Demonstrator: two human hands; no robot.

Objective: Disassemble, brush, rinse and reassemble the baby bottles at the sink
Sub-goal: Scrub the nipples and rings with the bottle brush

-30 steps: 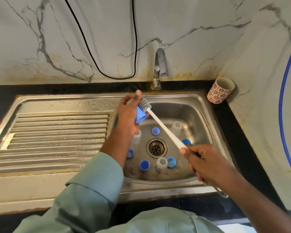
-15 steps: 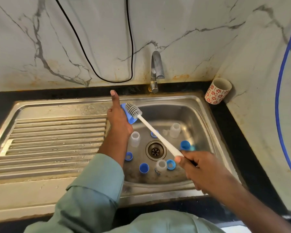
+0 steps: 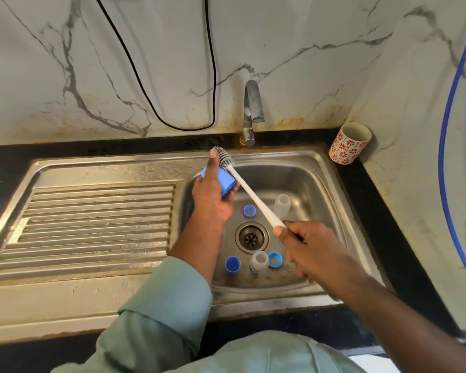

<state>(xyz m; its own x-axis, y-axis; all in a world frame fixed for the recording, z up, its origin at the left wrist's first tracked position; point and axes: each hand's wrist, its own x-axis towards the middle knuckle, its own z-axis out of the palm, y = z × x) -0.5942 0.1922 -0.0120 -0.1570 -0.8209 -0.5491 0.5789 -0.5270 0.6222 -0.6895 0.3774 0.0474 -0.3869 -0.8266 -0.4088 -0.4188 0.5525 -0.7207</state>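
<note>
Marble-veined wall panels back a stainless steel sink (image 3: 331, 189) set in a dark counter; all positions below are given from the drain (image 3: 252, 237) at the basin floor. Left hand (image 3: 213, 195) is raised above and to the left of the drain, near the basin's back-left corner, fingers curled round a blue bottle cap (image 3: 224, 181), thumb extended upward along it, probably to steady the cap and present its open side to the brush. Right hand (image 3: 311, 253) sits just right of the drain, fingers wrapped tight on the lower handle of a white bottle brush (image 3: 250, 196), thumb laid along the shaft. The shaft runs diagonally up-left over the basin and the grey bristle head (image 3: 224, 158) is at the cap's far edge, beside the thumb tip; whether the bristles are inside the cap cannot be told. The work is held over the basin, presumably so drips fall into it. Loose parts lie round the drain, which suggests disassembly is done: a blue ring (image 3: 249, 211) just behind it, a clear bottle (image 3: 282, 204) behind and right, a blue cap (image 3: 232, 263) in front and left, a second clear bottle (image 3: 259, 261) in front, and another blue ring (image 3: 275, 259) beside that. Tap (image 3: 252, 111) stands behind the drain, no water visibly running, so rinsing appears not yet begun. A patterned cup (image 3: 349, 144) rests on the counter far behind and right of the drain. A ribbed drainboard (image 3: 92, 224) extends left.
</note>
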